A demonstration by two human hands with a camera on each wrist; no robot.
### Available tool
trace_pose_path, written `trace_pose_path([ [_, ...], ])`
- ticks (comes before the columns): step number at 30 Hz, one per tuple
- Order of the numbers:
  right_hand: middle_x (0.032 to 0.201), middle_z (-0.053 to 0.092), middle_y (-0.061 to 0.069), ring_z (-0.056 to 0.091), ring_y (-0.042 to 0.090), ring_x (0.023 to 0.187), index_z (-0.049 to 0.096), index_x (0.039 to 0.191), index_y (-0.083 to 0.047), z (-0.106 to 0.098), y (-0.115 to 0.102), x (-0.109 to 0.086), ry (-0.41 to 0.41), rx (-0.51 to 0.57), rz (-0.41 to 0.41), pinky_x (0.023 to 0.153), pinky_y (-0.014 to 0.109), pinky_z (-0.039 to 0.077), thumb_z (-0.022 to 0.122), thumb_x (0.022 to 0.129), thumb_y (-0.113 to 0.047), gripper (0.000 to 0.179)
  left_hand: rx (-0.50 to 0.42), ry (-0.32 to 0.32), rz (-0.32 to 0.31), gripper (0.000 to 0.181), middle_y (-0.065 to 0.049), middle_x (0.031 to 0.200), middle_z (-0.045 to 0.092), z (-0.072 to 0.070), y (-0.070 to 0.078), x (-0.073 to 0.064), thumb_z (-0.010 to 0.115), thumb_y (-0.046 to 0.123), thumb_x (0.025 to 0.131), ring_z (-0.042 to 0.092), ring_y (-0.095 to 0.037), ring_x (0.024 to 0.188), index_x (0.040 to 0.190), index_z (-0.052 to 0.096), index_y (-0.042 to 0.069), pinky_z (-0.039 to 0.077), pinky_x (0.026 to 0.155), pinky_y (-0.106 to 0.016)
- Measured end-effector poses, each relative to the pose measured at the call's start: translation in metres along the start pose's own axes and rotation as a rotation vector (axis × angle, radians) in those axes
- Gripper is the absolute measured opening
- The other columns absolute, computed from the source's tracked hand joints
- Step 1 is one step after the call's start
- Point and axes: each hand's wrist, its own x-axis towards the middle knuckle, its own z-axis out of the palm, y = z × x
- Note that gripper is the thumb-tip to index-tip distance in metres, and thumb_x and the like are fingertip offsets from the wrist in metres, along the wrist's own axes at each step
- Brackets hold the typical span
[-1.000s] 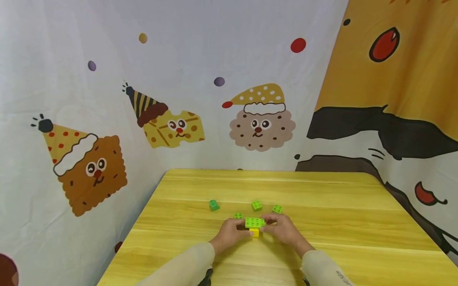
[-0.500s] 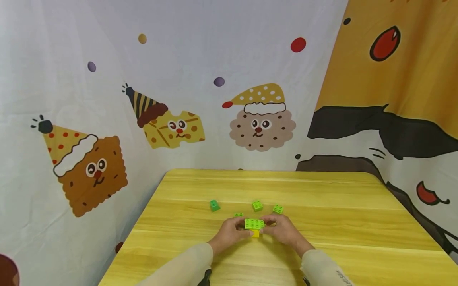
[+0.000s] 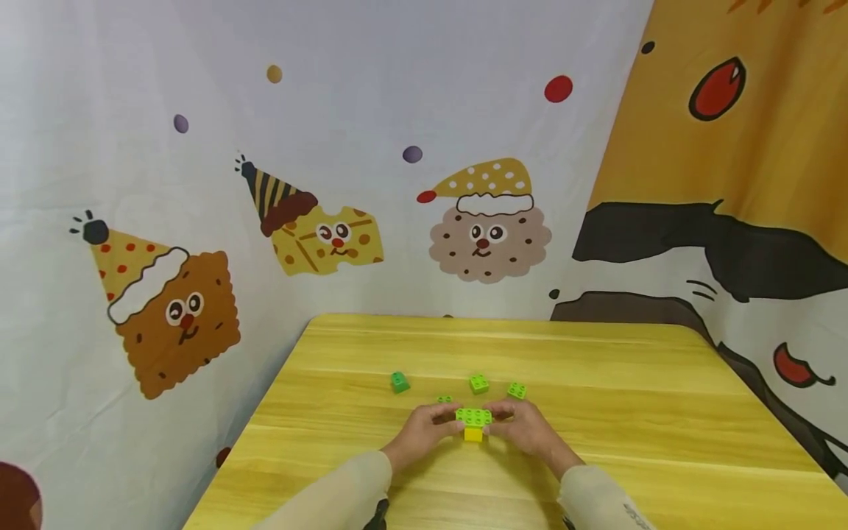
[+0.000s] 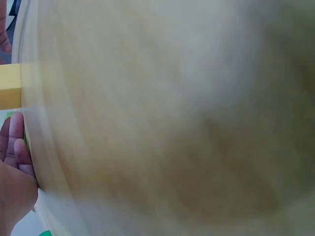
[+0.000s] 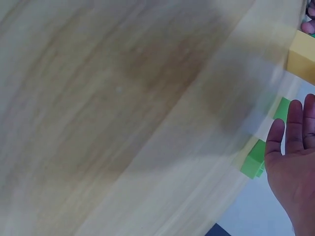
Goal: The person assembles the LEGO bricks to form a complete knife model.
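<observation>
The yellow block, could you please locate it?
In the head view, slightly right of centre, the yellow block is under the eight-stud lime block, between the left hand and right hand.

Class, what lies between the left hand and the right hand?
A long lime brick above a yellow brick, seen in the head view.

White cloth wall (image 3: 358,96) with pictures: brown square cookie (image 3: 159,346), yellow cheese (image 3: 311,250), round pale cookie (image 3: 510,258), all in hats (image 3: 486,178). Coloured dots (image 3: 559,89) too. Big orange patch (image 3: 782,162) at right. Yellow wooden worktop (image 3: 583,361), stripy, rounded far corners.
</observation>
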Motion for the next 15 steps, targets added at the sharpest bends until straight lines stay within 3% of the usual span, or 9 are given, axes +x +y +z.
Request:
trace_pose_path([
  [6,0.112,0.069,0.004,0.061,0.020,0.100,0.074,0.114,-0.009,-0.0002,0.0021,-0.0016,0.002,0.023,0.003,0.090,0.048,0.049,0.081,0.083,-0.021,0.034,0.013,-0.001,-0.022,0.043,-0.005,0.118,0.068,-0.0002,0.0079,-0.0016,0.068,0.022,0.096,0.062,-0.015,0.100,0.134,0.061,0.002,0.054,0.083,-0.032],
  [15,0.114,0.069,0.012,0.064,0.024,0.101,0.069,0.119,-0.001,0.0018,0.0061,-0.0040,-0.024,0.112,-0.017,0.088,0.041,0.052,0.079,0.086,-0.018,0.039,0.033,-0.008,-0.006,0.036,0.000,0.108,0.069,0.0000,0.0017,-0.0001,0.068,0.022,0.096,0.062,-0.012,0.093,0.130,0.065,0.011,0.054,0.080,-0.029],
])
